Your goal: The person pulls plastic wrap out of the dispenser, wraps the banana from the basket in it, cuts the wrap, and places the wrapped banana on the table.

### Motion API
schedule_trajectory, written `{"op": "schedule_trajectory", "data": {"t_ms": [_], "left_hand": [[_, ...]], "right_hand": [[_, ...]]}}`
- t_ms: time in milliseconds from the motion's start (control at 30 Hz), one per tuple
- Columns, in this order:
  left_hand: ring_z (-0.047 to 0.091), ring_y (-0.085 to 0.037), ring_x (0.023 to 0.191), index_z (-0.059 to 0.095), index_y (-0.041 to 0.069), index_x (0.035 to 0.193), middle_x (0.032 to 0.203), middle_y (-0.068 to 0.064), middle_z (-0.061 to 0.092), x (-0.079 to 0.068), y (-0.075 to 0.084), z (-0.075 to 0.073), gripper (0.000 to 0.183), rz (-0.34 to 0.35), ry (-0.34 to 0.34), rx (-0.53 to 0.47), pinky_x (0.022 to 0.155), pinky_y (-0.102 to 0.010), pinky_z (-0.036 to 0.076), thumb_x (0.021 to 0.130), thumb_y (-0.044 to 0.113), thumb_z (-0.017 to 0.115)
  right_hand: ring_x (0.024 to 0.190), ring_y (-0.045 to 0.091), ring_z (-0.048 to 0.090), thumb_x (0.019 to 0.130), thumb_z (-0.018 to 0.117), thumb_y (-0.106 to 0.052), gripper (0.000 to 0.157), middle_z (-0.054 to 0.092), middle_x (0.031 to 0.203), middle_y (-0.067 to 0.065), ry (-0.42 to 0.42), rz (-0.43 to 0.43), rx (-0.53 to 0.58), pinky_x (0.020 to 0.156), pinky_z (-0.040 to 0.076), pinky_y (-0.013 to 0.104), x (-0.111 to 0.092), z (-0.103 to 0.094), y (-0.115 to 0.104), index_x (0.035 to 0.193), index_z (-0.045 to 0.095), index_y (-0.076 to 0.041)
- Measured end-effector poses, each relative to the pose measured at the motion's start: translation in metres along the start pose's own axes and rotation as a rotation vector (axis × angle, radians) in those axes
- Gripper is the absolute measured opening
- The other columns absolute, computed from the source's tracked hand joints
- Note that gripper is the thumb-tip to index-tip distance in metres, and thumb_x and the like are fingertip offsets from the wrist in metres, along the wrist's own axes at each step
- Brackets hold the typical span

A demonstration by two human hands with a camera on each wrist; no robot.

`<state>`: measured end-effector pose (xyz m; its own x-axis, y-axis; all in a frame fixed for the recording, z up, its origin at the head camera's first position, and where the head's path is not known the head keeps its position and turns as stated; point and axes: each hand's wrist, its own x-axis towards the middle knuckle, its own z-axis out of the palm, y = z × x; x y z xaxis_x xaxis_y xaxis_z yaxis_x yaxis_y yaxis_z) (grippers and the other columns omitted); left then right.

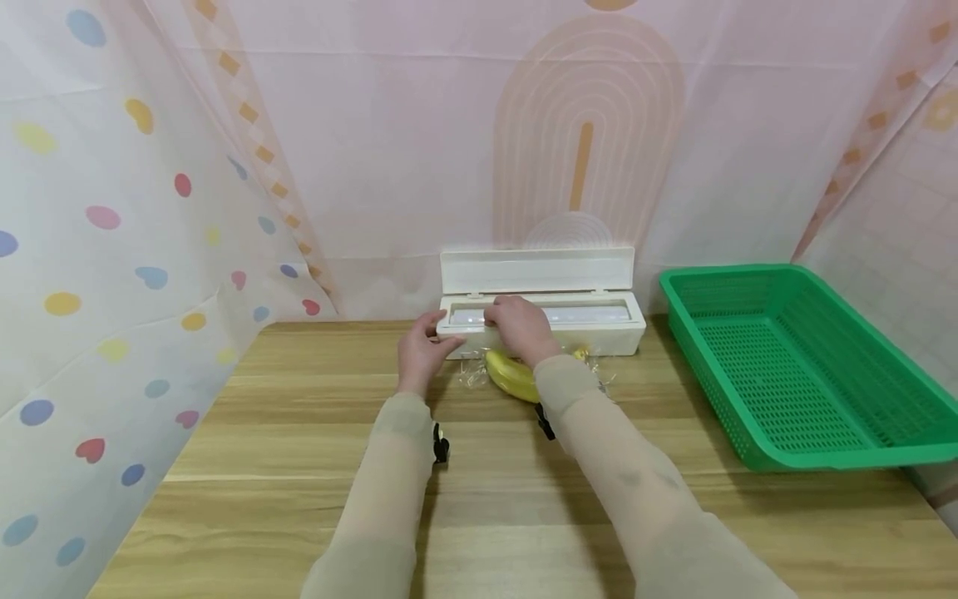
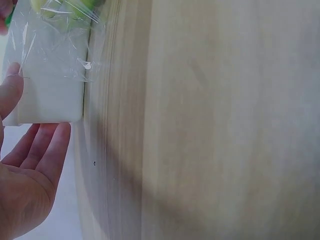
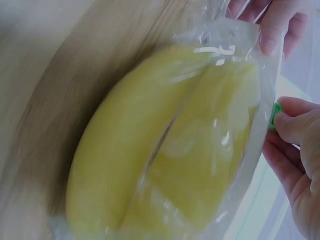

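Observation:
A white cling film dispenser [image 1: 550, 337] stands at the back of the table with its lid raised. My left hand [image 1: 421, 353] holds its left end, thumb on the front and fingers at the end face, as the left wrist view shows. Between thumb and forefinger, my right hand [image 3: 302, 145] pinches a small green slider [image 3: 275, 116] at the dispenser's top front edge. Yellow bananas [image 3: 135, 140], covered in clear cling film [image 2: 60, 55], lie against the dispenser's front. My right forearm hides part of them in the head view.
A green perforated basket [image 1: 793, 383] stands on the right of the wooden table [image 1: 299, 466]. Behind the dispenser hangs a pink patterned curtain [image 1: 404, 150], and a dotted one [image 1: 112, 274] hangs on the left.

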<state>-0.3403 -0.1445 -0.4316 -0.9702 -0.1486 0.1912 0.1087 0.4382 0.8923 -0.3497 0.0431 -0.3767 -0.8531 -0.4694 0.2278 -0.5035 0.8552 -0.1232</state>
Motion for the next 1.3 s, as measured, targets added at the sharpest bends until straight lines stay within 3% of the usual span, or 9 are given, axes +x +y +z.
{"op": "schedule_trajectory", "data": {"t_ms": [267, 933, 1300], "left_hand": [[0.065, -0.030, 0.103, 0.059, 0.009, 0.134, 0.119, -0.020, 0.066, -0.001, 0.000, 0.001, 0.060, 0.002, 0.007, -0.007, 0.086, -0.038, 0.056, 0.080, 0.012, 0.083], [0.064, -0.028, 0.102, 0.059, 0.013, 0.136, 0.119, -0.017, 0.065, 0.001, -0.004, 0.003, 0.060, -0.022, 0.003, 0.014, 0.085, -0.037, 0.056, 0.081, 0.017, 0.083], [0.064, -0.029, 0.103, 0.059, 0.012, 0.136, 0.120, -0.018, 0.065, 0.001, -0.003, 0.003, 0.060, -0.021, 0.003, 0.016, 0.085, -0.037, 0.056, 0.081, 0.016, 0.083]], "right_hand": [[0.102, 0.023, 0.062, 0.096, 0.063, -0.013, 0.017, 0.067, 0.110, 0.004, -0.003, 0.030, 0.040, 0.087, 0.054, 0.037, -0.007, -0.003, 0.010, 0.108, 0.075, -0.015], [0.097, 0.021, 0.061, 0.096, 0.062, -0.010, 0.016, 0.067, 0.104, 0.002, 0.005, 0.030, 0.084, 0.086, 0.052, 0.036, -0.013, -0.003, 0.028, 0.104, 0.074, -0.016], [0.103, 0.022, 0.061, 0.096, 0.063, -0.013, 0.016, 0.068, 0.107, 0.002, 0.012, 0.034, 0.095, 0.091, 0.051, 0.038, -0.019, -0.004, 0.037, 0.106, 0.074, -0.016]]}}
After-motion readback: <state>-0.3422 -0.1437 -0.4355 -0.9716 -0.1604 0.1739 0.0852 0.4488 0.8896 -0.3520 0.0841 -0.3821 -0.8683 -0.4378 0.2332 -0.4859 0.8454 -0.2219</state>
